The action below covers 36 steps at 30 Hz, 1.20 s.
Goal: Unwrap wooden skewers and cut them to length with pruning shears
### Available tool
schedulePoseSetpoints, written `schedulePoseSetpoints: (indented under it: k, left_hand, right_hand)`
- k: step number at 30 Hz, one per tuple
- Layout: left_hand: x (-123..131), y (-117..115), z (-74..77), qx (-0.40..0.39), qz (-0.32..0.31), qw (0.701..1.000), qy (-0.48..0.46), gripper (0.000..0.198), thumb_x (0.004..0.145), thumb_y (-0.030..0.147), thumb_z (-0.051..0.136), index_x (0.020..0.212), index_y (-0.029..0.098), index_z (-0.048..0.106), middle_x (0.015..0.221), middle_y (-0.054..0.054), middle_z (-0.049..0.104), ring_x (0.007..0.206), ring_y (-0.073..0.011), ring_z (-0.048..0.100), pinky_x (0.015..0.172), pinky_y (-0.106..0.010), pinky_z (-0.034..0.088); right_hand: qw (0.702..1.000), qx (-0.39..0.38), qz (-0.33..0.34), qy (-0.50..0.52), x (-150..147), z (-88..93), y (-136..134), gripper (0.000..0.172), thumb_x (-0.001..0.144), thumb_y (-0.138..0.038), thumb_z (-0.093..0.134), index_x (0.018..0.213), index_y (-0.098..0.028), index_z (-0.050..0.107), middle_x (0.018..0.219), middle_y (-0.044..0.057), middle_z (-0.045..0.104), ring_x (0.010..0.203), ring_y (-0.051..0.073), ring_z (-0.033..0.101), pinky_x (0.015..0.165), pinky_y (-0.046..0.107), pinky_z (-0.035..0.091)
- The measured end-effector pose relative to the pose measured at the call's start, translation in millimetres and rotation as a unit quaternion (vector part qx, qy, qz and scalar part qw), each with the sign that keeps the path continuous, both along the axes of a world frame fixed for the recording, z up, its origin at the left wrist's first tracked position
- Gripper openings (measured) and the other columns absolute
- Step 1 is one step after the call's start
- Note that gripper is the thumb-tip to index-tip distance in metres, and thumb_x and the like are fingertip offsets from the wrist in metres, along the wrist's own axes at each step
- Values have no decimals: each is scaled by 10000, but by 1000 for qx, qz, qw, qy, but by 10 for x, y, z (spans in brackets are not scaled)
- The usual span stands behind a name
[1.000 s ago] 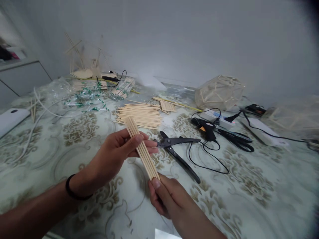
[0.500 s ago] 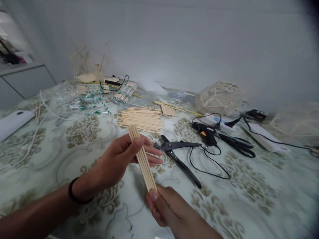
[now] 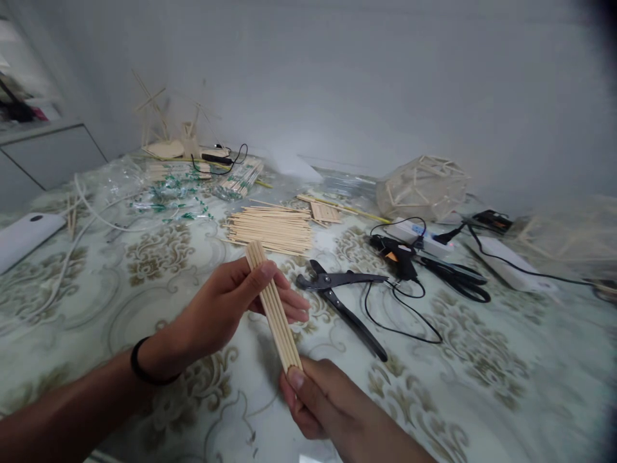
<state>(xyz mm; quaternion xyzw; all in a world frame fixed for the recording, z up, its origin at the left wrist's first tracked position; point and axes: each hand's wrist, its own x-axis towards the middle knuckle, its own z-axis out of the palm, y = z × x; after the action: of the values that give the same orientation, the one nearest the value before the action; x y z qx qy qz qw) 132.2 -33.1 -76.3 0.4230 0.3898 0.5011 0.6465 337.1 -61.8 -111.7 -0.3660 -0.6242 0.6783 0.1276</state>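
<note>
Stick bundle between 2 hands

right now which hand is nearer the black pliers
Left. The left hand grips the stick bundle, fingertips just short of the black pliers head; the right hand pinches the bundle's bottom end, nearer the camera.

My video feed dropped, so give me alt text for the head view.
Both hands hold a flat row of wooden sticks: left hand at its upper part, right hand at its lower end. Black pliers and a stick pile lie beyond.
</note>
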Motion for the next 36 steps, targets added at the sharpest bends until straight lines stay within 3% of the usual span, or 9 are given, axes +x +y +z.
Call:
schedulePoseSetpoints:
  k: [6, 14, 19, 28, 36]
  left_hand:
    - [-54, 69, -5, 2, 49, 998, 42, 368, 935, 499, 692, 841, 150, 762, 875, -121, 840, 812, -274, 815, 727, -348, 667]
    - [-38, 78, -27, 0, 98, 994, 41, 372, 882, 518, 752, 870, 147, 742, 879, -120, 842, 816, -289, 818, 765, -384, 677]
    - [-18, 75, 3, 9, 112, 993, 42, 365, 884, 505, 752, 852, 142, 736, 885, -120, 843, 820, -285, 818, 770, -374, 674]
    - [-17, 93, 0, 0, 100, 995, 26, 379, 865, 501, 773, 870, 125, 721, 866, -127, 841, 804, -282, 821, 742, -355, 680]
    - [-35, 100, -42, 11, 93, 996, 11, 331, 933, 457, 716, 880, 130, 722, 865, -109, 844, 802, -252, 823, 747, -319, 678]
  right_hand:
    - [997, -1, -72, 38, 11, -111, 63, 523, 1021, -679, 392, 841, -206, 524, 618, -62, 353, 562, 114, 307, 541, 262, 275]
    - [993, 10, -104, 60, 54, -61, 121, 485, 1031, -635, 431, 867, -195, 552, 587, -75, 334, 535, 102, 277, 495, 256, 213]
    - [996, 45, -77, 18, 98, -41, 163, 490, 1054, -616, 385, 910, -191, 584, 561, -75, 382, 506, 99, 303, 484, 253, 236]
    - [993, 103, -57, -15, 91, 29, 160, 522, 1068, -601, 338, 742, -214, 465, 564, -61, 426, 508, 99, 372, 511, 254, 312]
    - [994, 91, -56, 11, 80, 49, 134, 544, 1085, -575, 315, 713, -207, 464, 594, -47, 458, 564, 109, 424, 600, 267, 367]
